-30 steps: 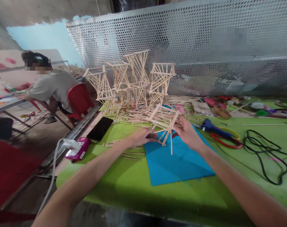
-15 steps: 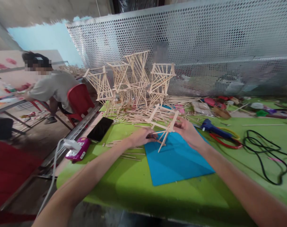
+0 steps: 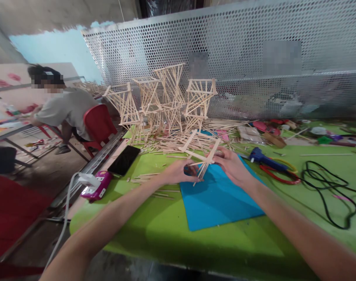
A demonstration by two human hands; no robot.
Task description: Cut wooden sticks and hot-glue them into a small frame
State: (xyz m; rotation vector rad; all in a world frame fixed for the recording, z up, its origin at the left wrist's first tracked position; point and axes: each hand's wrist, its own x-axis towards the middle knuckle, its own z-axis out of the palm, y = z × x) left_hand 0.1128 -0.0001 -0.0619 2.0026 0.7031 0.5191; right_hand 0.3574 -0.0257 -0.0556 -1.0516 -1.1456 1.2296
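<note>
A small frame of pale wooden sticks (image 3: 198, 157) is between my two hands, above a blue sheet (image 3: 221, 205). Two flat sticks stick up at its top, and thin sticks slant down below. My left hand (image 3: 182, 171) curls its thumb and fingers around the lower sticks on the left. On the right side, my right hand (image 3: 229, 163) pinches the frame near its upright flat stick. Some of its fingertips are hidden behind the wood. Several loose thin sticks (image 3: 145, 178) lie beside my left forearm.
Several stick towers (image 3: 201, 99) stand at the back behind a pile of sticks (image 3: 169, 141). A blue-handled tool (image 3: 265, 159), red and yellow loops (image 3: 279, 177) and a black cord (image 3: 324, 191) lie right. A phone (image 3: 124, 160) and purple power strip (image 3: 98, 185) are left. A person (image 3: 68, 107) sits beyond.
My left hand has shifted slightly right, and its fingers have closed around the lower sticks. Those slanting sticks sit closer together now. The frame has moved slightly left; my right hand still grips it.
</note>
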